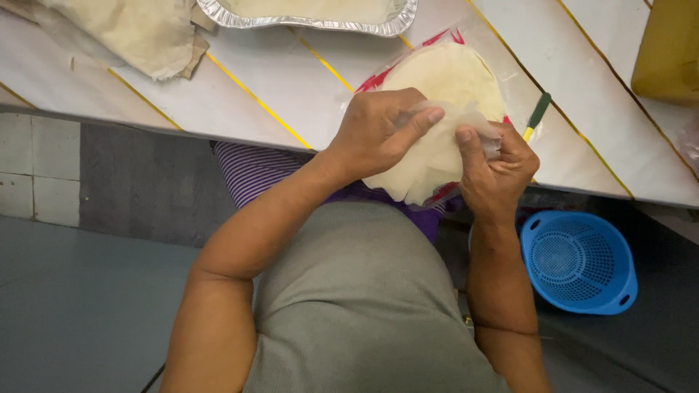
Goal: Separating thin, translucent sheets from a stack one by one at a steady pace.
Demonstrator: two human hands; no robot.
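A stack of thin, pale round wrappers [444, 76] lies in a clear plastic bag with red edges at the near edge of the white table [240, 94]. My left hand [378, 131] pinches one thin translucent wrapper sheet [422, 171] between thumb and fingers. From the other side, my right hand [499, 171] grips the same sheet's edge. The sheet hangs over the table's edge, part peeled from the stack.
A foil tray [313, 22] with pale contents stands at the far edge. A crumpled beige cloth [138, 33] lies at the far left. A green-handled tool [537, 113] rests right of the bag. On the floor at right sits a blue plastic colander [579, 262]. A yellow-brown box [666, 51] is at far right.
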